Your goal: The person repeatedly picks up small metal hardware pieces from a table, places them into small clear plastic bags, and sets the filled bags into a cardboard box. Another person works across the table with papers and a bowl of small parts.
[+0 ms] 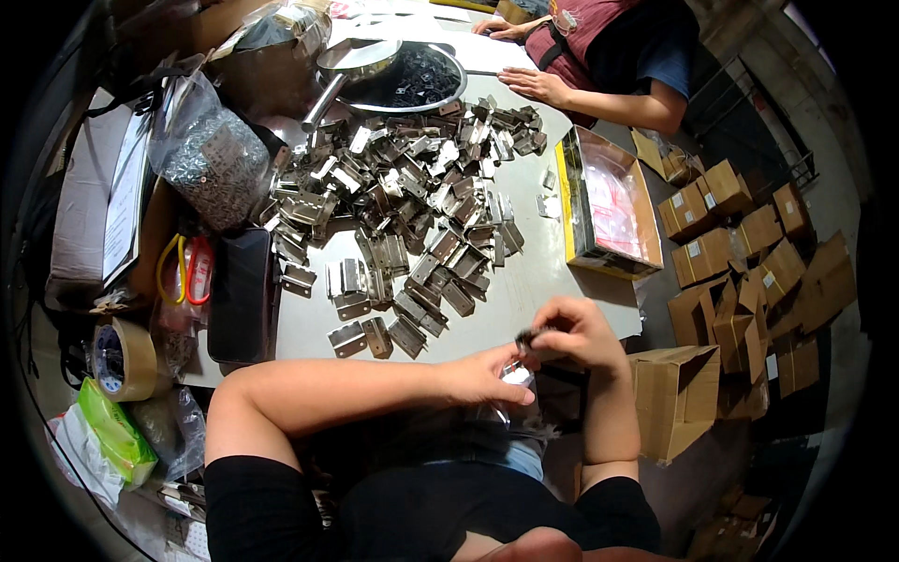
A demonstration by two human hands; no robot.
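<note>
Close to my body, past the table's near edge, both hands are together. My left hand (485, 377) is closed round a small clear plastic bag (496, 410), which shows a bright glint near the thumb. Just above it, my right hand (582, 333) pinches a small dark metal piece (527, 339) at the mouth of the bag; its exact kind is too small to tell. Beyond my left forearm lies a large heap of bent metal brackets (412, 187) with holes, a few of them set in short rows nearest me.
A steel bowl (463, 86) of black parts stands behind the heap, with a metal scoop (361, 58). An open box (646, 211) of clear bags sits right. Left are a bag of screws (211, 159), a black tray (242, 300) and tape (122, 359). Cartons (707, 258) cover the right floor. A co-worker's hands (534, 84) rest opposite.
</note>
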